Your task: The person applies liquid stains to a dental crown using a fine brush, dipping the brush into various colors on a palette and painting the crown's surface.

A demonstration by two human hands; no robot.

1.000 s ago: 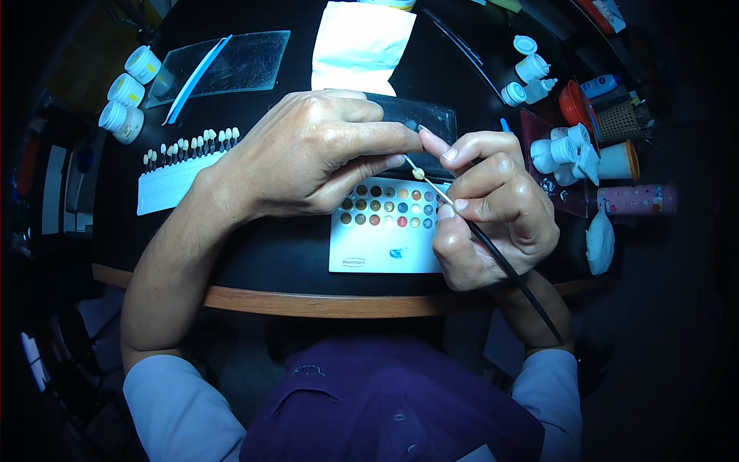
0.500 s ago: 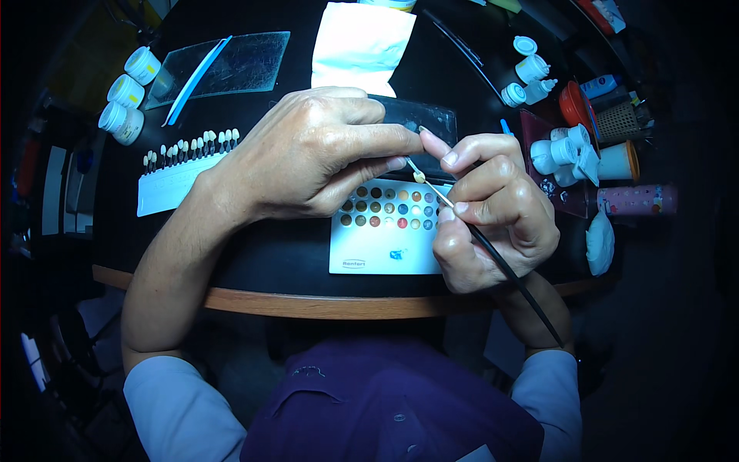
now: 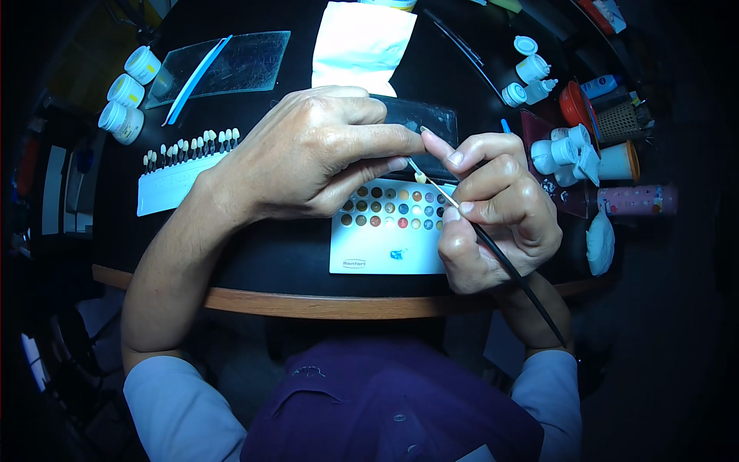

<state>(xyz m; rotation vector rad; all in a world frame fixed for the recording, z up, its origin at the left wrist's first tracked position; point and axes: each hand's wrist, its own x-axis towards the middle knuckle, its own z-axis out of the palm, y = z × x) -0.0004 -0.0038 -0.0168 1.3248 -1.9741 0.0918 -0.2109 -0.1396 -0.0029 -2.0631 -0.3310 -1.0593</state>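
Note:
Between thumb and index finger, my left hand (image 3: 315, 150) pinches a thin pale holder (image 3: 412, 164). At its end sits a small cream tooth-shaped piece (image 3: 420, 178). My right hand (image 3: 504, 208) is closed around a fine brush (image 3: 517, 276) with a long black handle, gripped near its front. The brush tip points up-left and meets or nearly meets the tooth piece. My right little finger rests against my left index fingertip. Below both hands lies a white palette case (image 3: 419, 260) with rows of coloured round pans and a dark lid (image 3: 443, 123); my hands cover part of it.
A shade guide (image 3: 173, 189) with several tooth tabs lies at left, below a glass slab (image 3: 250, 65) and several white jars (image 3: 123, 123). A folded white tissue (image 3: 362, 46) lies at the back. Small bottles (image 3: 531, 69) and a pink cylinder (image 3: 639, 200) stand right. The wooden table edge (image 3: 346, 306) runs nearest me.
My right hand and the brush have shifted very slightly right, and the brush tip has moved a little on or beside the tooth piece. My left hand stays practically still.

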